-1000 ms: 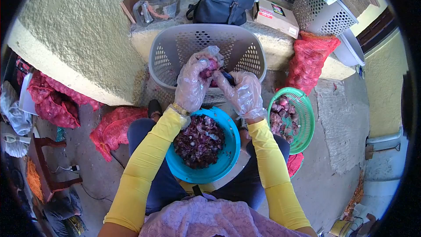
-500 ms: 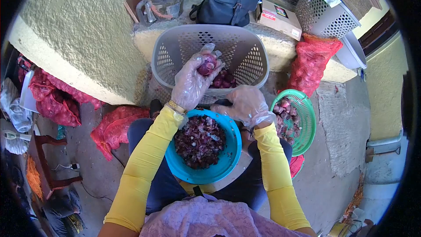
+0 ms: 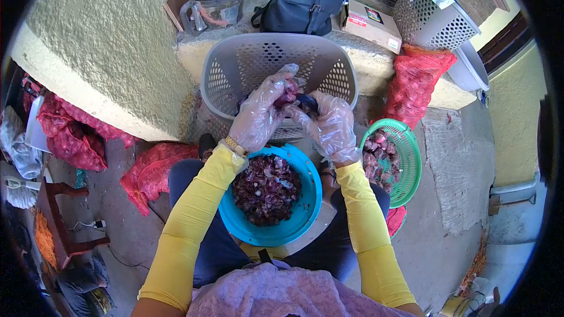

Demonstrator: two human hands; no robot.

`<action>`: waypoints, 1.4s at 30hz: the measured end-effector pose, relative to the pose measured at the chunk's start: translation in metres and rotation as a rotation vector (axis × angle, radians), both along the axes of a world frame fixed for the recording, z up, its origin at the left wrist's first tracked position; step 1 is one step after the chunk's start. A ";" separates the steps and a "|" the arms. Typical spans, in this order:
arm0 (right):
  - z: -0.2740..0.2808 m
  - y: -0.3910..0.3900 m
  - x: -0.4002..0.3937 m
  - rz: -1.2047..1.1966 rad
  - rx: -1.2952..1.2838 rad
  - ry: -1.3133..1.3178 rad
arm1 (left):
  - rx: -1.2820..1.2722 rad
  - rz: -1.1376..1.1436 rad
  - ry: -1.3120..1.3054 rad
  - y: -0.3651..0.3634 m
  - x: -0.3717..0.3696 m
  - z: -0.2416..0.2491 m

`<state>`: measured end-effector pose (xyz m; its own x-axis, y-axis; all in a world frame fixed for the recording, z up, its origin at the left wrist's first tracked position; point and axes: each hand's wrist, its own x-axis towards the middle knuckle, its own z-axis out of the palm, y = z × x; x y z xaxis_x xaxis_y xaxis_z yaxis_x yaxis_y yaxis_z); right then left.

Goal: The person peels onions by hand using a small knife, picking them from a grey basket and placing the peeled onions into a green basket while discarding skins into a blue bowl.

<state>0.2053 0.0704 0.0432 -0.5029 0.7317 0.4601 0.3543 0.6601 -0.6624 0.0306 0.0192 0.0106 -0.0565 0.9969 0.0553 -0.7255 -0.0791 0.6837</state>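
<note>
Head view: onion (image 3: 287, 94) in left fingers (image 3: 287, 71), red label (image 3: 356, 20) on box (image 3: 372, 26) illegible.

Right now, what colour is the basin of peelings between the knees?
Bright blue: the basin shows best in the head view.

Loads of room in the far half of the grey basket (image 3: 235, 53), but its near side stands before the blue basin (image 3: 310, 191), and the right knee (image 3: 380, 198) crowds the green basket (image 3: 415, 167).
</note>
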 end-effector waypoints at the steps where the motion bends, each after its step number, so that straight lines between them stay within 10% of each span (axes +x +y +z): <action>1: -0.002 0.001 0.000 -0.023 0.077 -0.063 | -0.002 -0.011 0.033 0.000 0.000 -0.001; 27: -0.009 0.000 0.005 0.146 0.256 -0.436 | -0.092 0.019 0.010 -0.001 -0.006 0.000; 42: -0.002 0.000 0.000 -0.075 0.247 -0.220 | -0.075 -0.004 0.069 0.000 -0.002 -0.005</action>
